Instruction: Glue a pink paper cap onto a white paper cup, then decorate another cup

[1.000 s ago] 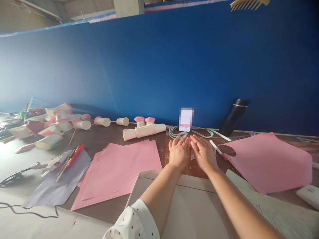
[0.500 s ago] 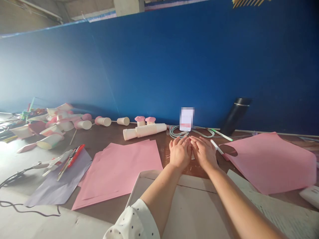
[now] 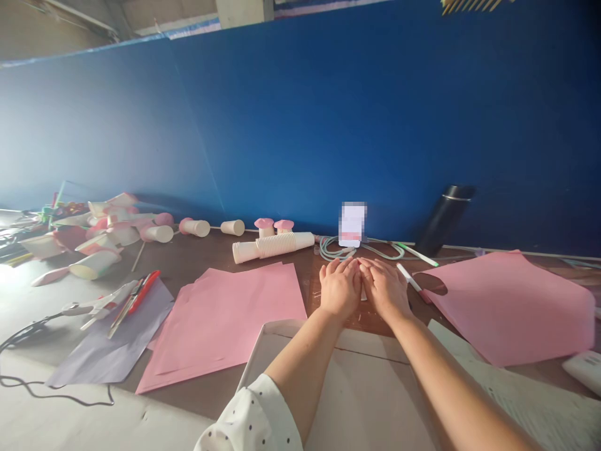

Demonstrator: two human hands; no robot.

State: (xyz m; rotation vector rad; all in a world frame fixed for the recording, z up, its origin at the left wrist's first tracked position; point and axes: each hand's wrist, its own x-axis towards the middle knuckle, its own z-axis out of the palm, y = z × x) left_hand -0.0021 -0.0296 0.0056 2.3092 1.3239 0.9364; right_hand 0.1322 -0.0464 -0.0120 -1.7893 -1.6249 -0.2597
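Observation:
My left hand [image 3: 340, 289] rests palm down on the brown tabletop [image 3: 328, 250], fingers stretched forward. Right beside it lies my right hand [image 3: 385, 289], also palm down with its fingers extended, and the index fingers and thumbs of both meet. A small white piece shows in the gap below the thumbs, too covered to name. Just beyond the fingertips are a coiled pale cable [image 3: 333, 249] and an upright phone-like screen [image 3: 352, 227], partly blurred out. A white marker [image 3: 407, 275] lies close to my right hand, with a green-capped marker [image 3: 417, 254] behind it.
Pink sheets [image 3: 230, 319] lie to the left, a cut pink sheet [image 3: 511, 307] to the right. Stacked paper cups [image 3: 275, 245] and a dark bottle [image 3: 446, 216] stand near the blue partition [image 3: 305, 125]. A red utility knife [image 3: 143, 293] and glue gun [image 3: 101, 305] lie left.

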